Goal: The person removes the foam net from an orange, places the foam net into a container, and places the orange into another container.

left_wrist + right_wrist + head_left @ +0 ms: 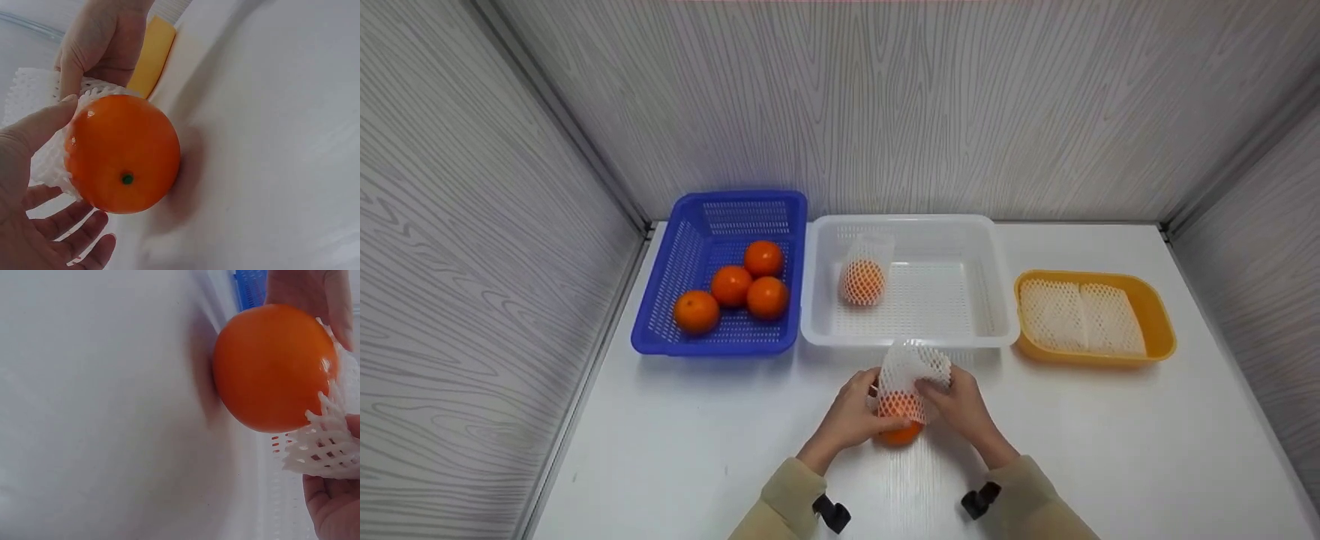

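Note:
An orange [126, 154] is partly inside a white foam net sleeve [913, 367], its bare end with a green stem spot toward me. My left hand [851, 412] holds the orange from the left, thumb on the net's edge and fingers beneath in the left wrist view. On the other side my right hand [962, 405] pinches the sleeve between thumb and fingers. The right wrist view shows the net's open edge [323, 450] spread around the fruit's far part. Fingers of the right hand are partly hidden behind the net.
A blue basket [720, 348] at the left holds several oranges [731, 286]. Behind my hands stands a white basket [911, 341] with one netted orange [863, 282]. At the right, a yellow tray [1161, 322] contains flat foam nets [1080, 315]. Panels close in the table's back and sides.

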`<control>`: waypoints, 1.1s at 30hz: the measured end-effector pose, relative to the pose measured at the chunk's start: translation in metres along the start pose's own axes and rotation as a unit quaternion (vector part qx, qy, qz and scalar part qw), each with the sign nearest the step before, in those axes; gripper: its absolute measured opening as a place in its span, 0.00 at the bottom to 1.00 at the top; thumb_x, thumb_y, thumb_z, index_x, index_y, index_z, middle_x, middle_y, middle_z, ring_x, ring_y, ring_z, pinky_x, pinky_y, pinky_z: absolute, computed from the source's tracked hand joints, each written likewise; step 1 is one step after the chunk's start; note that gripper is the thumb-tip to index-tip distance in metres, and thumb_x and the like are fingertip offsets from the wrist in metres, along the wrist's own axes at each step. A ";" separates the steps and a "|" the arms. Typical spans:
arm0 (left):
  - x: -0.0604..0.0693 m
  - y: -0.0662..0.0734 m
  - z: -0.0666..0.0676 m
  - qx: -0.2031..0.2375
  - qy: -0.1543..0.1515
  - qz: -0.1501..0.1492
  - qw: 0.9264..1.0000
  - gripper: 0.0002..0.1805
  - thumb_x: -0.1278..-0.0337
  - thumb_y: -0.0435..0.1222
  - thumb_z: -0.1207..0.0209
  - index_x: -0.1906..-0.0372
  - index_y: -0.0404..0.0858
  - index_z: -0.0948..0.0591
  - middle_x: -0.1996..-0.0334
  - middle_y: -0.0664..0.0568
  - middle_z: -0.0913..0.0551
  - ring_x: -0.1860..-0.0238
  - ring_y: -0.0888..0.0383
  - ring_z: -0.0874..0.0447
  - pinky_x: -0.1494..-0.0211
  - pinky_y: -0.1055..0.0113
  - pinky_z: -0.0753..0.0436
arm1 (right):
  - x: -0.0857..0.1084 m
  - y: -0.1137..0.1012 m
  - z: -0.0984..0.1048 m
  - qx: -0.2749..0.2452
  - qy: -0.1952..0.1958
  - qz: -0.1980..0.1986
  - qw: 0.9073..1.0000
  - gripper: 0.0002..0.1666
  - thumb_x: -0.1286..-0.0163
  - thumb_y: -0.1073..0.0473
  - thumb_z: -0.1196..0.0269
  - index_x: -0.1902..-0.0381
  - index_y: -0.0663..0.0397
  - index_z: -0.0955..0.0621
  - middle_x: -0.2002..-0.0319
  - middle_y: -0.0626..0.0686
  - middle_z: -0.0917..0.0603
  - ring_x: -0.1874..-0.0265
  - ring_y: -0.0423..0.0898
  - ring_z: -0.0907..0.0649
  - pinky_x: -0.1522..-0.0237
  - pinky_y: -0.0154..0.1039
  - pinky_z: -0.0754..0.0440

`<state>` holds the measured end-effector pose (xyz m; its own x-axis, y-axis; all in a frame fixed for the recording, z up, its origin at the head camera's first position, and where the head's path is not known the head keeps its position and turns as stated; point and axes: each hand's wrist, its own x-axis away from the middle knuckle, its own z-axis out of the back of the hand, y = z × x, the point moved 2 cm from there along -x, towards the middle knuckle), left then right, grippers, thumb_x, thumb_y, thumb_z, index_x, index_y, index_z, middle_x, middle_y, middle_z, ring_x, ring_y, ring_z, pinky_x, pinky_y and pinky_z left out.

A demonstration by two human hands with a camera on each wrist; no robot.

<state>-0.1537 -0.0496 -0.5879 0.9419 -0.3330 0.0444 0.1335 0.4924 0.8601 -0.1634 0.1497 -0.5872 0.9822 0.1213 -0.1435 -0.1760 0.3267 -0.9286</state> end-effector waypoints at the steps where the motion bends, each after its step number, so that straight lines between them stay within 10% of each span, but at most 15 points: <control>1: 0.000 0.000 -0.001 -0.004 -0.007 0.007 1.000 0.47 0.63 0.53 0.23 0.35 0.41 0.28 0.53 0.57 0.24 0.52 0.56 0.26 0.51 0.60 0.24 | 0.000 0.000 0.000 -0.002 0.004 -0.006 1.000 0.19 0.36 0.66 0.32 0.47 0.64 0.19 0.50 0.56 0.16 0.47 0.54 0.19 0.43 0.54 0.25; 17: 0.001 0.002 -0.003 -0.028 -0.077 0.016 0.997 0.36 0.57 0.46 0.24 0.41 0.36 0.22 0.52 0.53 0.22 0.51 0.55 0.24 0.46 0.58 0.22 | -0.003 -0.036 0.033 -0.052 0.034 -0.066 0.996 0.14 0.37 0.69 0.33 0.54 0.69 0.19 0.61 0.57 0.15 0.66 0.43 0.19 0.62 0.32 0.19; 33: 0.003 0.002 -0.006 -0.016 -0.074 0.027 0.997 0.37 0.60 0.46 0.24 0.41 0.38 0.22 0.49 0.52 0.23 0.49 0.52 0.26 0.45 0.49 0.24 | -0.031 -0.019 0.150 -0.022 0.149 -0.089 0.985 0.26 0.33 0.54 0.33 0.43 0.63 0.23 0.56 0.52 0.18 0.64 0.41 0.19 0.62 0.29 0.19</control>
<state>-0.1489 -0.0443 -0.5888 0.8924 -0.4193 0.1669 0.0957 0.5372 0.8380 -0.2000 0.2803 -0.5134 0.9740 -0.2170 -0.0654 -0.0029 0.2768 -0.9609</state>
